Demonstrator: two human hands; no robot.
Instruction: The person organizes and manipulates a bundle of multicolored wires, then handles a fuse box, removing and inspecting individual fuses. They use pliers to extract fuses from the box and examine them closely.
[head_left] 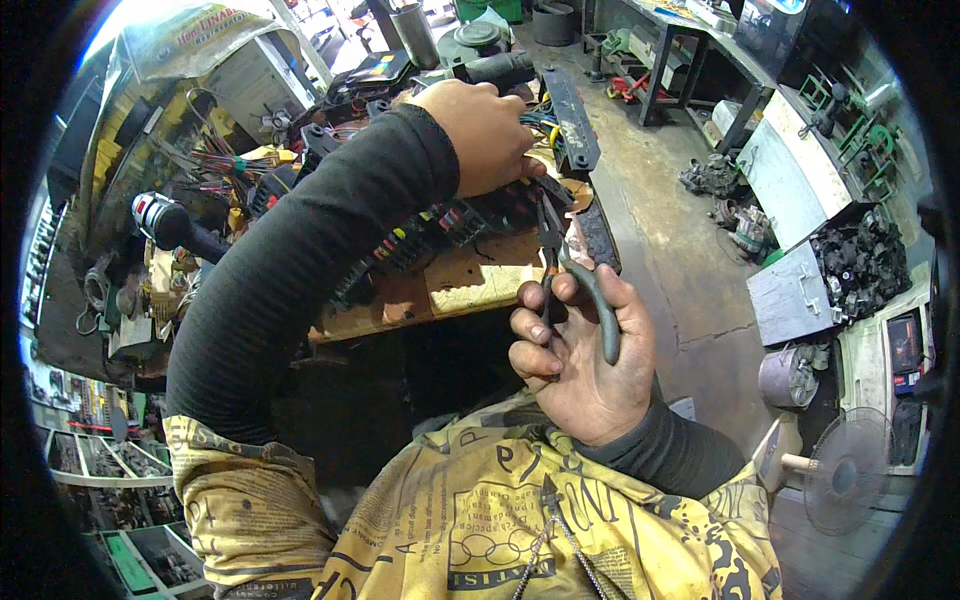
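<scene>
My right hand (595, 360) holds a pair of pliers (607, 315) with dark handles spread apart in the fingers. The jaws point up and away, close to a dark piece at the bench's right end. My left hand (480, 135) is bent over the bench with its fingers curled and closed, just above the plier jaws. What those fingers hold is hidden by the hand. Thin coloured wires (543, 122) show beside its fingertips. Under my left forearm sits a black fuse box (395, 245) with small coloured fuses.
The wooden bench (470, 285) carries more wire bundles (240, 160) on the left. A black metal bar (570, 118) stands at its far right. Across the floor (660, 220) are a work table (700, 45), a white panel (795, 170), a bucket (790, 378) and a fan (850, 470).
</scene>
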